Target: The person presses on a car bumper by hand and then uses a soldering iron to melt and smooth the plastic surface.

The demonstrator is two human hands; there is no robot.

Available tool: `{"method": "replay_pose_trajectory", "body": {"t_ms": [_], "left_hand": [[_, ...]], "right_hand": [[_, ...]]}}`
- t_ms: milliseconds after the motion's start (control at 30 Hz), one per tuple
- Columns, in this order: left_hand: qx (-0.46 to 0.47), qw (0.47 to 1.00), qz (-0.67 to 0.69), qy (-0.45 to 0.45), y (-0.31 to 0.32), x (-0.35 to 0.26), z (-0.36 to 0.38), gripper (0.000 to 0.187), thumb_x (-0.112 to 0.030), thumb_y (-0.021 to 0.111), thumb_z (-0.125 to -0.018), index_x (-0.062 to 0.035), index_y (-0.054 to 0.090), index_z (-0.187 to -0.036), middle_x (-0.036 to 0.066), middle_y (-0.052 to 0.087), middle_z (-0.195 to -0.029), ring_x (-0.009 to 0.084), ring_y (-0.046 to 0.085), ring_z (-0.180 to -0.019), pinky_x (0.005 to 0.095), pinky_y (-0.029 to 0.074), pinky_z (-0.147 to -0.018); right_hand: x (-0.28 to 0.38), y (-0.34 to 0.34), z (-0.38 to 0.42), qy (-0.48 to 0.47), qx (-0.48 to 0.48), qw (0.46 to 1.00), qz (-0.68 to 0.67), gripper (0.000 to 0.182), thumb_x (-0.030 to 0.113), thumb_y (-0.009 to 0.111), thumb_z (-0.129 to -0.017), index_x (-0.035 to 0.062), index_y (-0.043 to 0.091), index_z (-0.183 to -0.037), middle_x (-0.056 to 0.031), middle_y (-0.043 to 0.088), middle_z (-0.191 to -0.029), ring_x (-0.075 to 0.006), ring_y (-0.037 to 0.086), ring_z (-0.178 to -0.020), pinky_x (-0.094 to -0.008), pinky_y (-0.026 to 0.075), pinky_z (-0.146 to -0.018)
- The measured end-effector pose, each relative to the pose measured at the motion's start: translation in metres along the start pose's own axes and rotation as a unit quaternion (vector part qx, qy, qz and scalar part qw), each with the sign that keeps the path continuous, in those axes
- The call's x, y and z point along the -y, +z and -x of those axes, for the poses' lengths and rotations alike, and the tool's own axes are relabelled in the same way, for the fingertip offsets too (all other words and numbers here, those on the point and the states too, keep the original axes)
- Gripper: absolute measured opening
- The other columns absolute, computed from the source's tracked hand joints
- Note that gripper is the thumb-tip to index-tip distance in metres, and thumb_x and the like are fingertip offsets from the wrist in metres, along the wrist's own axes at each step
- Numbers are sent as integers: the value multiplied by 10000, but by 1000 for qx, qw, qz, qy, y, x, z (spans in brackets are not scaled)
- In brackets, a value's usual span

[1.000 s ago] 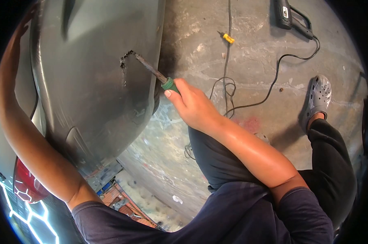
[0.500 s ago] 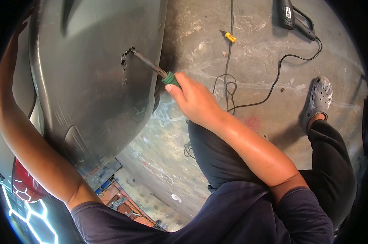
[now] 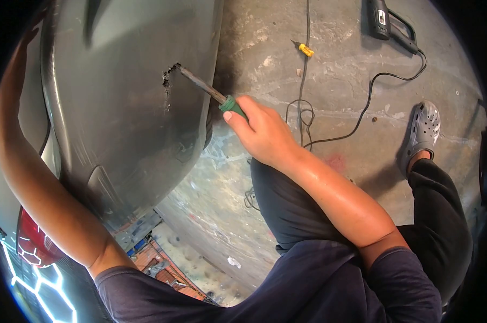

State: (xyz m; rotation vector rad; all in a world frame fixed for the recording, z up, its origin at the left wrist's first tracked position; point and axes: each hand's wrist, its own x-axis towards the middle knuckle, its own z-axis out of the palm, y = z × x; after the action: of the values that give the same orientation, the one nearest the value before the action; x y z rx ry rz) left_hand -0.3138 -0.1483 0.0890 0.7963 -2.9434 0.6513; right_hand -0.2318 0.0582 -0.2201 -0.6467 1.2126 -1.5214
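Note:
My right hand (image 3: 266, 129) is wrapped round the green handle of a screwdriver (image 3: 204, 85), its thumb lying along the handle. The thick, stained metal shaft slants up and left, its tip right at the upper edge of a ragged, dark-edged hole (image 3: 171, 72) in a grey car bumper (image 3: 130, 129). Below the hole runs a rough, pitted line. My left arm reaches up along the left side of the bumper. Only a dark part of my left hand (image 3: 31, 36) shows at the view's edge, its fingers mostly hidden.
A heat gun (image 3: 381, 21) lies on the concrete floor at upper right, its black cord (image 3: 364, 102) looping toward the middle. Near another cable lies a small yellow-handled screwdriver (image 3: 305, 49). A red tail light (image 3: 33, 242) is at lower left. My foot in a grey clog (image 3: 425, 129) stands at right.
My right hand and the screwdriver have shifted slightly right and down, the tip drawing back a little from the hole. My left arm stays about where it was.

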Motion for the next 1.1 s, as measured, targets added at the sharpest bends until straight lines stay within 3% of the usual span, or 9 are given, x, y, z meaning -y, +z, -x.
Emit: {"method": "replay_pose_trajectory", "body": {"t_ms": [33, 200, 300, 467, 533, 700, 1000, 1100], "left_hand": [[55, 997, 61, -3, -6, 0, -5, 450, -318, 638, -1039, 33, 637, -1321, 91, 763, -992, 128, 700, -879, 342, 587, -823], [-48, 996, -40, 59, 12, 4, 7, 463, -336, 645, -1036, 22, 635, -1328, 86, 764, -985, 123, 698, -874, 321, 580, -817], [-12, 1000, 23, 6, 0, -2, 0, 472, -353, 648, -1034, 16, 637, -1328, 83, 765, -981, 120, 697, -872, 326, 576, -822], [-23, 998, -11, 57, 4, 5, 5, 492, -392, 651, -1026, 5, 651, -1317, 81, 769, -977, 124, 697, -871, 347, 570, -836], [22, 999, 37, 34, -7, 8, -3, 501, -405, 654, -1021, 2, 656, -1312, 80, 770, -976, 126, 697, -871, 351, 567, -842], [-34, 998, -16, 54, 4, 4, 4, 503, -399, 662, -1016, 5, 654, -1315, 85, 771, -988, 137, 702, -891, 365, 569, -861], [-35, 998, -11, 58, 7, 5, 6, 502, -382, 673, -1012, 9, 647, -1326, 93, 770, -1013, 156, 711, -923, 372, 578, -869], [-80, 992, -38, 84, 19, 6, 10, 489, -366, 676, -1014, 14, 647, -1320, 97, 769, -1009, 155, 711, -918, 353, 584, -852]], "right_hand": [[1, 0, 0, -1, 1, 1000, -2, 300, 310, 567, -1027, 16, 529, -982, -235, 658, -821, -467, 633, -806, -528, 471, -707], [1, 0, -4, 7, 12, 1000, 5, 309, 312, 565, -1029, 11, 523, -975, -246, 656, -828, -474, 633, -817, -536, 471, -713], [-1, 1, -3, 7, 18, 1000, 15, 315, 317, 565, -1030, 9, 521, -976, -251, 655, -824, -479, 632, -820, -540, 471, -714], [-3, 2, 0, -3, -1, 1000, -1, 311, 311, 570, -1030, 9, 521, -977, -248, 656, -826, -478, 635, -819, -538, 472, -711], [-3, 2, 0, -8, -8, 1000, -5, 305, 307, 572, -1030, 11, 521, -979, -246, 657, -828, -476, 635, -819, -536, 472, -710], [-3, 3, -2, -17, 2, 1000, 3, 289, 297, 580, -1029, 18, 520, -986, -245, 658, -834, -473, 637, -819, -532, 475, -705], [-8, 6, -1, -29, -29, 999, -9, 294, 298, 579, -1029, 12, 523, -988, -247, 650, -816, -476, 635, -819, -531, 474, -706], [-3, 2, -4, 3, 15, 1000, 4, 301, 298, 579, -1030, 7, 521, -974, -251, 648, -809, -477, 632, -812, -532, 472, -697]]}}
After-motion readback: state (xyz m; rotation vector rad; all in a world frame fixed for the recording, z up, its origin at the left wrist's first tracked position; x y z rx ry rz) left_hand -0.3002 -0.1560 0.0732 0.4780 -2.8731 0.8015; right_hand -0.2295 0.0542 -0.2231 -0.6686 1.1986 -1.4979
